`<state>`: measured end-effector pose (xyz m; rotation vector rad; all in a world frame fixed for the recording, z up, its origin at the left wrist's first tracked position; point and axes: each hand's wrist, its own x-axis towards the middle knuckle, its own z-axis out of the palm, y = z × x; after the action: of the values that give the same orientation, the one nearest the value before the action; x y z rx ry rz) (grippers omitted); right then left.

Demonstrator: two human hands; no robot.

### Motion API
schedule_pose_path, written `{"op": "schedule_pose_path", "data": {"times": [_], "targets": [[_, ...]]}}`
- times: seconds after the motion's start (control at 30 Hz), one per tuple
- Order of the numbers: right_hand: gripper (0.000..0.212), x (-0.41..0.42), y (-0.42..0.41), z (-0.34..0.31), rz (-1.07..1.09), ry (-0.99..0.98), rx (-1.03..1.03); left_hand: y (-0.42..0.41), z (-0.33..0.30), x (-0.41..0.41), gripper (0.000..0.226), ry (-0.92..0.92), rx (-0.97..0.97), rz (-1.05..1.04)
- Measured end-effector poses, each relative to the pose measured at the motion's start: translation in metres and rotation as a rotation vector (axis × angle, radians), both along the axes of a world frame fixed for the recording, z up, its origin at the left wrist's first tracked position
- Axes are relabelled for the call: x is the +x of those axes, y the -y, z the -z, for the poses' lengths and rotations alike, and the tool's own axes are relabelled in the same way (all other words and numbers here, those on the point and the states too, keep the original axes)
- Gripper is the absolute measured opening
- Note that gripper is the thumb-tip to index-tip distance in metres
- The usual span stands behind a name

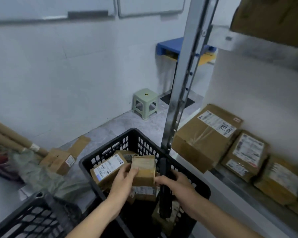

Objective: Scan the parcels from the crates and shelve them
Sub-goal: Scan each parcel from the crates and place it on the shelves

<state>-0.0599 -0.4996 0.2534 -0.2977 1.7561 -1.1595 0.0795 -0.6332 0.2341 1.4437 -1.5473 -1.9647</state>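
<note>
1. I see my left hand (126, 176) with its grip curled round a small brown parcel (143, 170), held just above the black crate (138, 143).
2. My right hand (175, 182) has its grip wrapped round a black handheld scanner (164, 186), fingertips touching the small brown parcel's right edge.
3. Beside it in the crate lies a labelled parcel (108, 166); its white label carries print and a barcode too blurred to read.
4. On the shelf (248, 191) to the right sit three boxes in a row; the large box (205, 136) bears a white label with handwritten "7786".
5. The middle box (246, 154) has printed labels I cannot read.
6. A second crate (33, 219) sits lower left.
</note>
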Motion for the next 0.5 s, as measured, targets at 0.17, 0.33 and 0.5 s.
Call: {"op": "schedule_pose_path", "data": {"times": [0.17, 0.33, 0.5], "targets": [[0.043, 0.031, -0.041, -0.048, -0.033, 0.006, -0.099, -0.029, -0.048, 0.032, 0.039, -0.071, -0.087, 0.085], [0.073, 0.06, -0.079, -0.086, -0.016, -0.089, -0.122, -0.071, -0.096, 0.073, 0.053, -0.126, -0.21, 0.218], [0.058, 0.099, -0.139, -0.138, 0.003, -0.067, -0.162, -0.126, -0.147, 0.105, 0.012, -0.145, -0.229, 0.101]]}}
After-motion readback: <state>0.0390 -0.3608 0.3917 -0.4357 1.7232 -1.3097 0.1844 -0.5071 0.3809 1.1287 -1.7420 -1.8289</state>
